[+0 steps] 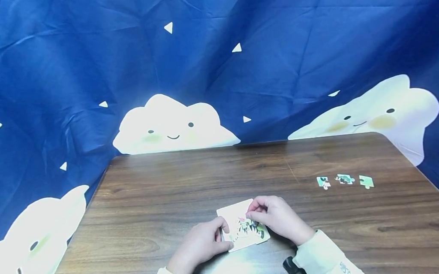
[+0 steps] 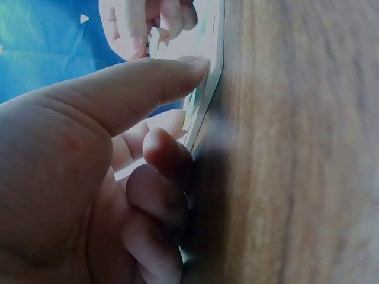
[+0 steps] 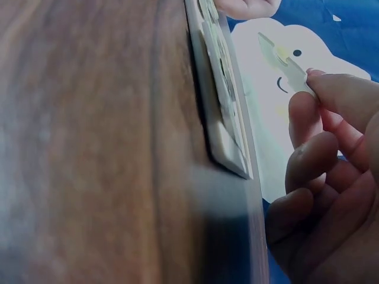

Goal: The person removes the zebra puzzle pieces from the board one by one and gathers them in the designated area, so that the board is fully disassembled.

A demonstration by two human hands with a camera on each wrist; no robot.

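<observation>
A small square puzzle board [image 1: 239, 225] is lying flat on the wooden tabletop [image 1: 169, 192], close to its near edge and roughly midway along it. The board is sitting slightly turned, so that its sides are running a little askew to the tabletop's near edge; being square, it is showing no clear long axis. Part of its picture is filled in with dark green and pink, toward the board's near right corner.

The left hand [image 1: 201, 245] is holding the board at its left edge, the thumb lying on top and the curled fingers tucked against the side; the left wrist view is showing the thumb [image 2: 148, 83] pressing on the board's upper face. The right hand [image 1: 274, 216] is hovering over the board's right half, pinching a loose puzzle piece [image 3: 283, 62] between thumb and fingertips. In the right wrist view that piece is being held thin and flat, clear of the board's surface, its free end pointing away from the palm and out past the board's far edge.

Three more puzzle pieces [image 1: 344, 180] are lying in a short row on the tabletop, well to the right of the board and a little farther back. Behind the tabletop, beyond the board, a dark blue cloth [image 1: 274, 42] printed with smiling white clouds is hanging.
</observation>
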